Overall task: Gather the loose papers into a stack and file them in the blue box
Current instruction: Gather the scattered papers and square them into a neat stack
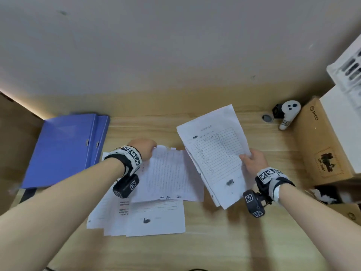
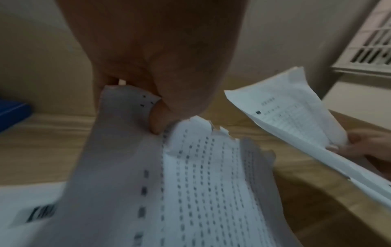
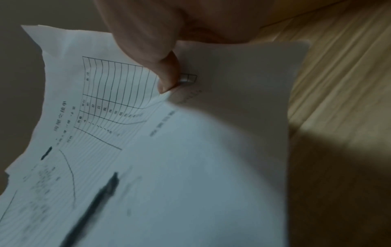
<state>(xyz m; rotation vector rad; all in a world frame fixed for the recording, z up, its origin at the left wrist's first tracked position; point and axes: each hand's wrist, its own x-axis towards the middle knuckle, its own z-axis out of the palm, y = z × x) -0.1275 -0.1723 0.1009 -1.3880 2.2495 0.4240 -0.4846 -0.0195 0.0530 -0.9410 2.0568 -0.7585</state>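
My left hand (image 1: 143, 148) pinches the torn top edge of a handwritten sheet (image 1: 168, 173) and lifts it off several loose papers (image 1: 154, 220) lying on the wooden desk (image 1: 214, 241). In the left wrist view the thumb (image 2: 156, 120) presses on that sheet (image 2: 201, 183). My right hand (image 1: 253, 159) holds a small stack of sheets topped by a printed table form (image 1: 216, 153), raised and tilted above the desk; in the right wrist view the thumb (image 3: 167, 73) lies on the form (image 3: 110, 103). The blue box (image 1: 64, 149) lies flat and closed at the left.
A cardboard box (image 1: 320, 145) marked PICO stands at the right edge with a white box (image 1: 343, 124) behind it. A white controller (image 1: 288, 114) and a small black cube (image 1: 277, 110) lie at the back right, near a cable hole (image 1: 267, 118). A beige wall rises behind the desk.
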